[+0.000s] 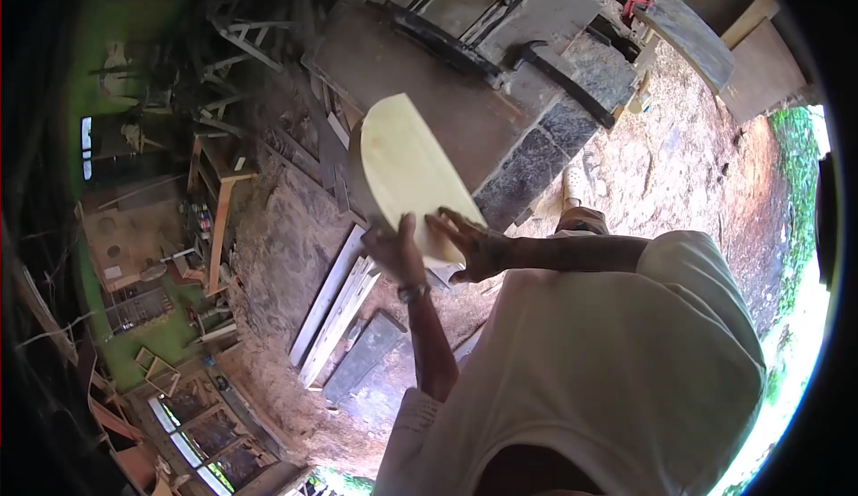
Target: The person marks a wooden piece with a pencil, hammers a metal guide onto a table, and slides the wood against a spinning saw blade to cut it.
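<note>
A pale wooden board with one curved edge and a pointed far end is held in front of my body, tilted up beside the workbench. My left hand, with a watch on its wrist, grips the board's lower left edge, thumb on the pale face and fingers partly hidden behind. Against the lower right of the same face rests my right hand, its fingers spread. A hammer lies on the workbench beyond the board, near a long dark metal clamp.
Several wooden planks lie on the dirt floor below my left hand. To the left stands a small wooden table, with wooden frames and scrap around it. A curved panel with a red clamp is at the upper right.
</note>
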Demonstrator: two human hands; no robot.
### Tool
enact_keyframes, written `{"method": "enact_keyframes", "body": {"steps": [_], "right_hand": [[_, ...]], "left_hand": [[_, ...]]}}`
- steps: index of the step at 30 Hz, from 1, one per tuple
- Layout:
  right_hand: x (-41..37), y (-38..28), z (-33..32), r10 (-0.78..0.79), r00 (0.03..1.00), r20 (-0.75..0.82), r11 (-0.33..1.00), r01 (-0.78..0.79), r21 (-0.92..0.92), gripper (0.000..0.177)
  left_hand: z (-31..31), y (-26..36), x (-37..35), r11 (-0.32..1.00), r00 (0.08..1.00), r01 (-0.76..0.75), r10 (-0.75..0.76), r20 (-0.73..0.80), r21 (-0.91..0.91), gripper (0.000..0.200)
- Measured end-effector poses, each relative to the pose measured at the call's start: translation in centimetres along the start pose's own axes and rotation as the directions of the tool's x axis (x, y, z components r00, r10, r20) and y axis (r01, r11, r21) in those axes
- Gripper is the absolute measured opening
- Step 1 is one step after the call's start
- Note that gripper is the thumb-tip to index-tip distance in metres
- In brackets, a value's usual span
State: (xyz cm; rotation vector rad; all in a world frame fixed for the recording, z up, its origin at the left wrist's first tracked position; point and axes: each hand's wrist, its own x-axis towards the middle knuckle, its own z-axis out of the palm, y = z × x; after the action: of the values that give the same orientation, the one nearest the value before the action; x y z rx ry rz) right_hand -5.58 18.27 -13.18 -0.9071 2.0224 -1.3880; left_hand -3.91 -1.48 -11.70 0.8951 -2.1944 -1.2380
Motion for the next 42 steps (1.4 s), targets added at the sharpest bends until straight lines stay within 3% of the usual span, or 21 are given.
{"method": "enact_keyframes", "body": {"steps": [2, 4, 6, 8, 10, 12, 15, 16, 18, 19, 22, 23, 25, 31, 42], "right_hand": [[-1.2, 1.1, -1.5, 0.024, 0.976, -0.217, 0.998, -0.038, -0.060, 0.127], [-2.6, 1.4, -3.4, 0.042, 0.938, -0.344, 0.990, -0.084, -0.111, 0.128], [-3.4, 2.8, -4.7, 0.005, 0.893, -0.451, 0.975, -0.104, -0.195, 0.123], [-4.0, 5.7, -5.7, -0.104, 0.809, -0.578, 0.957, -0.077, -0.280, 0.103], [-4.8, 8.2, -6.9, -0.156, 0.788, -0.596, 0.948, -0.050, -0.315, 0.098], [-5.6, 9.1, -8.2, -0.134, 0.813, -0.567, 0.963, -0.030, -0.270, 0.095], [-6.3, 9.0, -11.0, -0.099, 0.827, -0.554, 0.977, -0.025, -0.212, 0.097], [-6.3, 9.3, -11.7, -0.090, 0.826, -0.556, 0.983, -0.017, -0.184, 0.097], [-6.7, 9.6, -12.5, -0.064, 0.826, -0.561, 0.993, -0.005, -0.120, 0.097], [-6.8, 9.6, -12.7, -0.053, 0.813, -0.579, 0.997, 0.013, -0.074, 0.098], [-6.5, 8.3, -15.1, -0.018, 0.843, -0.538, 0.994, -0.042, -0.100, 0.100], [-6.3, 8.4, -15.5, -0.004, 0.849, -0.528, 0.988, -0.077, -0.132, 0.103], [-5.7, 9.3, -16.4, 0.088, 0.878, -0.470, 0.993, -0.115, -0.030, 0.103], [-2.9, 9.6, -17.9, 0.126, 0.881, -0.456, 0.992, -0.109, 0.062, 0.095], [-0.1, 11.0, -18.0, 0.102, 0.854, -0.511, 0.995, -0.092, 0.046, 0.099]], "left_hand": [[4.8, 3.7, -0.1, 0.999, 0.999, 0.023, -0.024, 0.044, 0.024, 0.061], [9.0, 7.1, -0.9, 0.967, 0.985, 0.137, -0.109, 0.134, -0.214, 0.060], [12.0, 10.9, -2.5, 0.977, 0.965, 0.211, -0.204, 0.163, -0.027, 0.061], [15.4, 10.8, -4.6, 0.968, 0.971, 0.194, -0.167, 0.170, -0.160, 0.061], [17.2, 9.9, -5.3, 0.974, 0.952, 0.227, -0.219, 0.213, -0.013, 0.062], [18.0, 8.9, -5.2, 0.980, 0.942, 0.197, -0.177, 0.284, -0.041, 0.067], [17.7, 11.8, -4.8, 0.955, 0.891, 0.194, -0.076, 0.448, -0.223, 0.073], [18.0, 11.5, -3.6, 0.856, 0.809, 0.403, -0.169, 0.563, -0.323, 0.076], [19.4, 10.3, -0.4, 0.514, 0.564, 0.768, -0.258, 0.784, -0.383, 0.082], [20.8, 7.6, 1.7, 0.494, 0.483, 0.813, -0.274, 0.832, -0.309, 0.092], [23.5, 6.1, 4.4, 0.329, 0.422, 0.882, -0.233, 0.876, -0.337, 0.081], [24.9, 4.9, 5.0, 0.352, 0.449, 0.860, -0.182, 0.875, -0.369, 0.078], [26.6, 3.3, 5.9, 0.399, 0.493, 0.813, -0.084, 0.866, -0.424, 0.073], [27.6, 3.4, 8.4, 0.454, 0.484, 0.810, -0.161, 0.860, -0.371, 0.067], [28.4, 4.7, 10.8, 0.491, 0.487, 0.790, -0.140, 0.862, -0.367, 0.060]]}}
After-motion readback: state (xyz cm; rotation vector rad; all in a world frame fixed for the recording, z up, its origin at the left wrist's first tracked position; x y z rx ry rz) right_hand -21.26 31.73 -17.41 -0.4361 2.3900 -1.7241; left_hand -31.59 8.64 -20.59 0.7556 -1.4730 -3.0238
